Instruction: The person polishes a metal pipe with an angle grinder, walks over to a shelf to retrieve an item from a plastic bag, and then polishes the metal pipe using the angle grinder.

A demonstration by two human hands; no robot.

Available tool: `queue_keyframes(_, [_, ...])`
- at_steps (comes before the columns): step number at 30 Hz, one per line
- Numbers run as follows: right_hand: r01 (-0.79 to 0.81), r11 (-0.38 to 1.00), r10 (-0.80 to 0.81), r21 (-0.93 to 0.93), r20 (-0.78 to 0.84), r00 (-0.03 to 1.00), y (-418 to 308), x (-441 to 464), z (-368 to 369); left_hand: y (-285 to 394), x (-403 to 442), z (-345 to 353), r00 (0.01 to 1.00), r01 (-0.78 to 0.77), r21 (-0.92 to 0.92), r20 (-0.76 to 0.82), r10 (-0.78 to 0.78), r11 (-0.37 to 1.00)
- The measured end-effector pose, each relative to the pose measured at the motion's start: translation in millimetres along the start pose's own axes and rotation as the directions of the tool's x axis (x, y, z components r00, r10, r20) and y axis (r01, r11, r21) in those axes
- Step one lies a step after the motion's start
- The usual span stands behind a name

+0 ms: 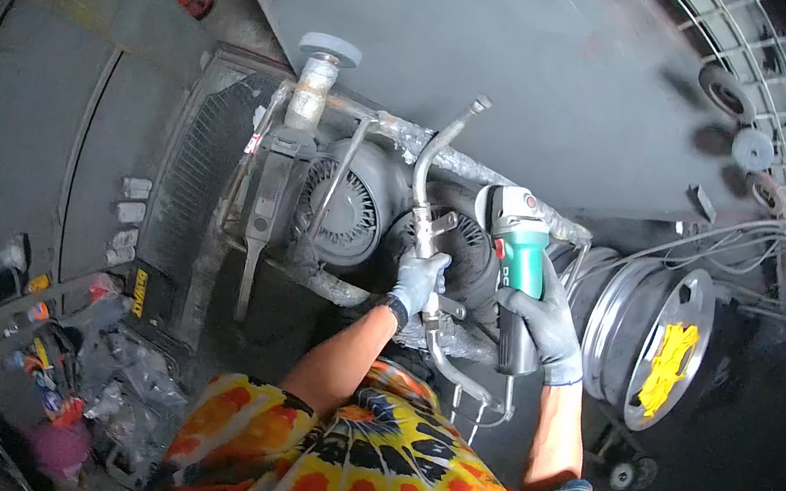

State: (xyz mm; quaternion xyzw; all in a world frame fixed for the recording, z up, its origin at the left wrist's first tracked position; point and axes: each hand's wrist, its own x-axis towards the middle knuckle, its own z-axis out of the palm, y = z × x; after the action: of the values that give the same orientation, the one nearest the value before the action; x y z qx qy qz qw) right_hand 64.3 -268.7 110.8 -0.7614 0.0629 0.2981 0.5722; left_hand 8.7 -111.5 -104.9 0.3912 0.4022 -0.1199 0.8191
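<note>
My left hand (418, 281), in a grey glove, is wrapped round the middle of a bent metal tube (428, 240) with small brackets on it. The tube curves away at the top and bends toward my right near my body. In my right hand (547, 326), also gloved, is a green angle grinder (522, 269), its fingers closed about the body. The grinder's white guard and head point away from me, just right of the tube. Whether its disc touches anything I cannot tell. Both are above a padded metal frame (337, 288).
Under the frame stands a grey motor with a finned cover (343, 206). A belt-grinder-like machine (277, 179) is at its left. Wheel rims (646, 341), one holding yellow gloves (669, 370), stand right. Cables (755, 246) run behind them. Clutter and bags (130, 364) lie at lower left.
</note>
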Motion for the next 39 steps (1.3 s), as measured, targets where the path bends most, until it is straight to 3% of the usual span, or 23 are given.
queue_keyframes(1, [-0.04,0.997,0.039,0.061,0.017,0.999,-1,-5,0,2,-2,1,1.0,0.015,-0.015,0.015,-0.015,1.0])
queue_keyframes(9, [0.029,0.998,-0.026,-0.056,0.038,0.999,17,-5,2,4,4,-8,0.983,0.136,-0.09,0.137,-0.123,0.987])
queue_keyframes(13, [-0.074,0.988,0.062,0.132,0.093,0.994,25,0,9,4,4,-8,0.981,0.14,-0.111,0.151,-0.123,0.984])
queue_keyframes(17, [-0.084,0.99,0.072,0.117,0.102,0.992,30,6,12,1,4,-10,0.986,0.088,-0.094,0.151,-0.074,0.992])
queue_keyframes(18, [-0.026,0.999,0.024,0.025,0.094,0.995,23,6,14,0,5,-10,0.985,0.079,-0.069,0.156,-0.068,0.994])
queue_keyframes(25, [-0.054,0.998,0.057,-0.027,0.134,0.989,17,13,10,-4,7,-10,0.983,0.118,-0.132,0.159,-0.096,0.984])
queue_keyframes(30, [-0.023,0.993,0.031,-0.119,0.073,0.997,38,13,3,-2,5,-10,0.987,0.098,-0.103,0.134,-0.084,0.99])
queue_keyframes(34, [0.01,0.997,-0.005,-0.075,0.069,0.998,25,4,0,1,8,-10,0.983,0.096,-0.107,0.167,-0.077,0.99])
queue_keyframes(36, [-0.048,0.999,0.048,-0.008,-0.024,0.999,22,-17,-7,1,5,-11,0.977,0.117,-0.152,0.195,-0.087,0.981])
queue_keyframes(37, [-0.037,0.989,0.047,0.146,-0.066,0.997,29,-24,-12,2,4,-11,0.975,0.116,-0.136,0.204,-0.087,0.984])
queue_keyframes(39, [0.019,0.984,0.009,0.175,-0.161,0.987,19,-41,-24,8,2,-10,0.975,0.072,-0.11,0.215,-0.047,0.991])
